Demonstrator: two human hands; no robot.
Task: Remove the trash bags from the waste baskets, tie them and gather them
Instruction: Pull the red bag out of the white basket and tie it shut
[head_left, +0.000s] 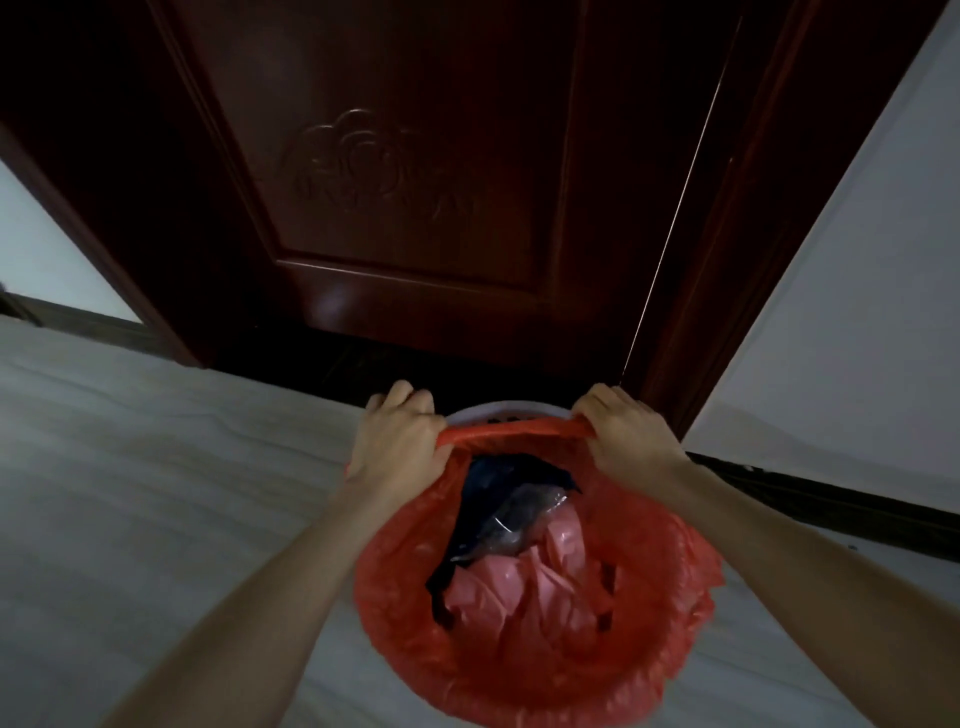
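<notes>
A red trash bag (524, 670) lines a white waste basket (501, 409), of which only the far rim shows. My left hand (397, 441) grips the bag's far edge on the left side. My right hand (626, 431) grips the same edge on the right, and the red plastic is stretched taut between them, pulled off the rim. Inside the bag lie crumpled pink plastic (530, 587), a dark blue piece and a clear wrapper (511, 519). The basket's body is hidden under the bag.
A dark red wooden door (415, 182) stands shut directly behind the basket, with its frame (727, 291) on the right. White walls flank it on both sides. Pale floor (156, 467) stretches to the left, and a dark skirting board (831, 499) runs along the right wall.
</notes>
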